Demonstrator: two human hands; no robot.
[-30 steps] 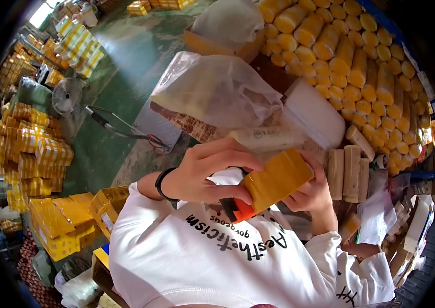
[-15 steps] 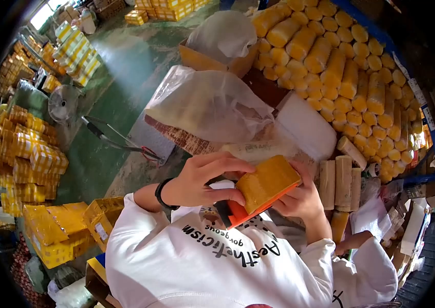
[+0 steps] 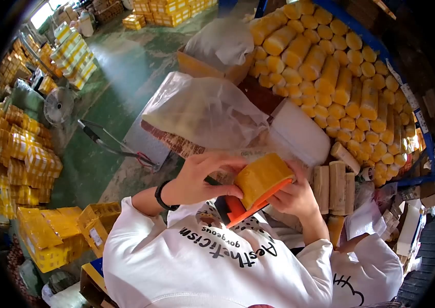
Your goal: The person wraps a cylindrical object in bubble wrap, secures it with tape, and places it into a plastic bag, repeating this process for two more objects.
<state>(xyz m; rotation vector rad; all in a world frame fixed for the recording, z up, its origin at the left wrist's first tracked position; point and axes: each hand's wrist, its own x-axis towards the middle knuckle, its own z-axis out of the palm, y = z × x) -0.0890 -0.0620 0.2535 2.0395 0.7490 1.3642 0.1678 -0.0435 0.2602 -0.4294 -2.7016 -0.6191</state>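
Note:
An orange-and-black tape dispenser [image 3: 255, 206] is held up in front of my chest, tilted. On it sits a thick yellow packing tape roll [image 3: 262, 177]. My left hand [image 3: 203, 177], with a black band at the wrist, has its thumb and fingertips on the roll's left side. From the other side my right hand [image 3: 293, 195] grips the dispenser, its fingers wrapped round the right end. Whether a loose tape end is between my left fingertips cannot be made out.
Beyond my hands lies a clear plastic sheet [image 3: 204, 110] over a carton. Many yellow-ended wrapped rolls [image 3: 330, 79] are stacked at right. Taped cartons [image 3: 55, 233] stand at left, near a hand cart [image 3: 117, 143]. Another person's white sleeve [image 3: 369, 272] is at lower right.
The tape roll and dispenser have shifted slightly left and turned a little in my hands. Both hands keep their hold. The whole view has also moved a little.

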